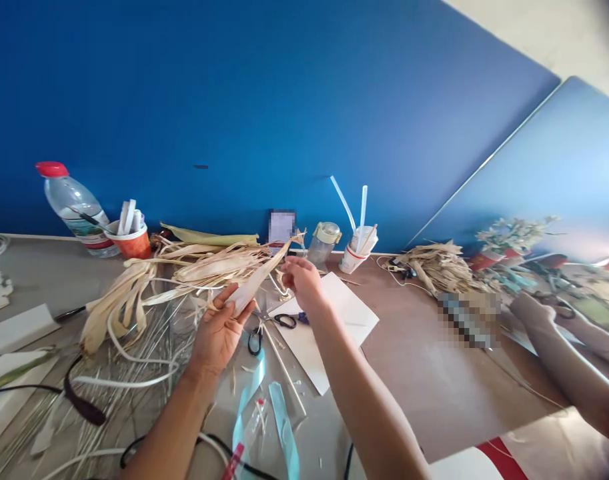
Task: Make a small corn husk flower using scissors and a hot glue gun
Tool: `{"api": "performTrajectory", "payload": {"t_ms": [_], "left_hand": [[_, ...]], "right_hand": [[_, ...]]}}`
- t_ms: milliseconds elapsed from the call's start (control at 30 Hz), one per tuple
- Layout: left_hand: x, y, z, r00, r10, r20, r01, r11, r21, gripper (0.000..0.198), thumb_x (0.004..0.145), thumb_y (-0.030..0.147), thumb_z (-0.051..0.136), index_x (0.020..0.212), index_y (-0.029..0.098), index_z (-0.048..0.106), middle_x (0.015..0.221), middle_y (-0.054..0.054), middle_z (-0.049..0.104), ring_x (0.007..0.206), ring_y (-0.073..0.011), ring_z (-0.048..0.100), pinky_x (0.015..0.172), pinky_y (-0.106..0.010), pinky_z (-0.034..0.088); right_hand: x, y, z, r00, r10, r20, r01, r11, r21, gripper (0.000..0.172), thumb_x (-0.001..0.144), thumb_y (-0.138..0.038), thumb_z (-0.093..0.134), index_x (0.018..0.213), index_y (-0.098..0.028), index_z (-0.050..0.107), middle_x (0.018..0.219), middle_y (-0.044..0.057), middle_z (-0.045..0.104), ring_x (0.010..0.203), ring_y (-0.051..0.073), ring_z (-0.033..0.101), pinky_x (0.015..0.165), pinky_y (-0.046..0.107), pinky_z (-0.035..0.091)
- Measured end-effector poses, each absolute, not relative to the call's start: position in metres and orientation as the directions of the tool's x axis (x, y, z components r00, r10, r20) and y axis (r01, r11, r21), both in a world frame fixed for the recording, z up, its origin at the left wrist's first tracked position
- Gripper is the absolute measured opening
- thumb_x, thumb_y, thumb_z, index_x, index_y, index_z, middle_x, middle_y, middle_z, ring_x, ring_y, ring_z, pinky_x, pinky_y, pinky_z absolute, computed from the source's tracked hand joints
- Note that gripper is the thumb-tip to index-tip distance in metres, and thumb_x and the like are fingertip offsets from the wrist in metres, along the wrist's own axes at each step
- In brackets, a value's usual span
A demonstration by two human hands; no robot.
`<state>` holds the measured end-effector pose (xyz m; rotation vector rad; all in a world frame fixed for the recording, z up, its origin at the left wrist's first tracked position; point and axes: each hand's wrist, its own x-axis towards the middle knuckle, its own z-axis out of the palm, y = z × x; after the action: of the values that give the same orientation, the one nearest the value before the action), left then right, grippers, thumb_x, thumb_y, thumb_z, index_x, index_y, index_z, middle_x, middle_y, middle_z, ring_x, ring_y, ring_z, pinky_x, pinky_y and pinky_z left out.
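A pale, dried corn husk (258, 283) slants up to a narrow tip in front of me. My left hand (221, 333) grips its broad lower end between thumb and fingers. Bent fingers of my right hand (303, 280) close at the husk's edge near the tip; the exact contact is partly hidden. Below the hands lie black-handled scissors (285, 321), partly over a white sheet (341, 313). Behind my left hand a heap of dried husks (219, 265) spreads across the desk. Light-blue ribbon pieces (284, 427) and a thin stick (285, 370) lie nearer to me.
Along the blue partition (264, 100) stand a red-capped bottle (77, 207), a red paper cup (134, 243), a lidded jar (324, 241) and a cup with straws (355, 257). Thin wires (134, 373) and cables cover the left. Another person's arms (559, 347) work at right, beside more husks (441, 263).
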<state>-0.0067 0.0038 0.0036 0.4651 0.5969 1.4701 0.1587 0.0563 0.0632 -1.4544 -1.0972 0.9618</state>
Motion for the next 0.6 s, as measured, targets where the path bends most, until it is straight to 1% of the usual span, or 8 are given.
{"api": "performTrajectory", "payload": {"t_ms": [100, 133, 167, 233, 300, 367, 467, 600], "left_hand": [[-0.003, 0.002, 0.005, 0.019, 0.995, -0.094, -0.731, 0.078, 0.678, 0.029, 0.071, 0.019, 0.076, 0.100, 0.018, 0.072, 0.101, -0.006, 0.075, 0.098, -0.0209, 0.069, 0.094, -0.037, 0.056], [-0.001, 0.001, 0.005, 0.030, 0.995, -0.097, -0.709, 0.089, 0.699, 0.029, 0.072, 0.020, 0.076, 0.101, 0.018, 0.072, 0.099, -0.005, 0.075, 0.098, -0.0211, 0.069, 0.095, -0.038, 0.055], [0.001, 0.000, 0.005, 0.040, 0.994, -0.098, -0.682, 0.098, 0.724, 0.030, 0.073, 0.021, 0.075, 0.102, 0.018, 0.072, 0.098, -0.005, 0.075, 0.098, -0.0213, 0.069, 0.096, -0.039, 0.055], [0.005, -0.003, 0.003, 0.049, 0.995, -0.089, -0.618, 0.100, 0.780, 0.029, 0.076, 0.025, 0.073, 0.104, 0.019, 0.072, 0.103, -0.005, 0.074, 0.100, -0.0219, 0.068, 0.097, -0.040, 0.054], [0.008, -0.005, 0.000, 0.061, 0.995, -0.076, -0.555, 0.097, 0.826, 0.030, 0.077, 0.028, 0.072, 0.106, 0.021, 0.072, 0.113, -0.006, 0.071, 0.103, -0.0229, 0.068, 0.097, -0.038, 0.054], [0.010, -0.006, -0.004, 0.088, 0.993, -0.079, -0.505, 0.113, 0.856, 0.033, 0.077, 0.032, 0.072, 0.109, 0.021, 0.071, 0.121, -0.008, 0.069, 0.103, -0.0240, 0.068, 0.095, -0.036, 0.054], [0.010, -0.004, -0.009, 0.122, 0.988, -0.097, -0.461, 0.143, 0.876, 0.036, 0.077, 0.034, 0.072, 0.111, 0.021, 0.071, 0.119, -0.008, 0.070, 0.101, -0.0251, 0.069, 0.093, -0.036, 0.054], [0.008, -0.002, -0.013, 0.081, 0.994, -0.071, -0.474, 0.101, 0.875, 0.035, 0.077, 0.033, 0.072, 0.110, 0.021, 0.071, 0.118, -0.009, 0.071, 0.101, -0.0262, 0.069, 0.091, -0.036, 0.055]], "right_hand": [[0.166, -0.001, 0.059, 0.248, 0.968, -0.047, -0.109, -0.020, -0.994, 0.023, 0.075, -0.031, 0.055, 0.093, -0.017, 0.059, 0.075, -0.001, 0.060, 0.047, 0.008, 0.046, 0.048, 0.023, 0.039], [0.168, -0.018, 0.056, 0.249, 0.968, -0.036, -0.109, -0.009, -0.994, 0.023, 0.076, -0.033, 0.056, 0.092, -0.017, 0.060, 0.075, -0.001, 0.060, 0.048, 0.008, 0.047, 0.049, 0.023, 0.039], [0.170, -0.032, 0.053, 0.249, 0.968, -0.020, -0.040, -0.011, -0.999, 0.022, 0.077, -0.033, 0.055, 0.091, -0.017, 0.062, 0.074, 0.000, 0.060, 0.049, 0.009, 0.047, 0.051, 0.024, 0.040], [0.177, -0.054, 0.046, 0.252, 0.967, 0.045, 0.225, -0.013, -0.974, 0.018, 0.082, -0.029, 0.052, 0.088, -0.017, 0.065, 0.074, 0.002, 0.063, 0.057, 0.013, 0.052, 0.057, 0.026, 0.043], [0.182, -0.065, 0.039, 0.236, 0.963, 0.129, 0.502, -0.008, -0.865, 0.019, 0.085, -0.022, 0.049, 0.085, -0.018, 0.067, 0.084, 0.006, 0.067, 0.072, 0.017, 0.059, 0.069, 0.029, 0.046], [0.183, -0.069, 0.034, 0.164, 0.975, 0.149, 0.699, -0.008, -0.715, 0.021, 0.086, -0.016, 0.049, 0.087, -0.018, 0.069, 0.092, 0.008, 0.069, 0.087, 0.020, 0.061, 0.081, 0.031, 0.045], [0.175, -0.065, 0.031, 0.006, 0.995, 0.096, 0.880, 0.040, -0.473, 0.023, 0.085, -0.014, 0.053, 0.102, -0.020, 0.069, 0.106, 0.009, 0.068, 0.102, 0.023, 0.058, 0.090, 0.032, 0.042], [0.163, -0.057, 0.031, -0.095, 0.995, 0.003, 0.969, 0.093, -0.229, 0.024, 0.088, -0.017, 0.050, 0.106, -0.020, 0.065, 0.110, 0.009, 0.066, 0.106, 0.026, 0.056, 0.087, 0.034, 0.040]]}}
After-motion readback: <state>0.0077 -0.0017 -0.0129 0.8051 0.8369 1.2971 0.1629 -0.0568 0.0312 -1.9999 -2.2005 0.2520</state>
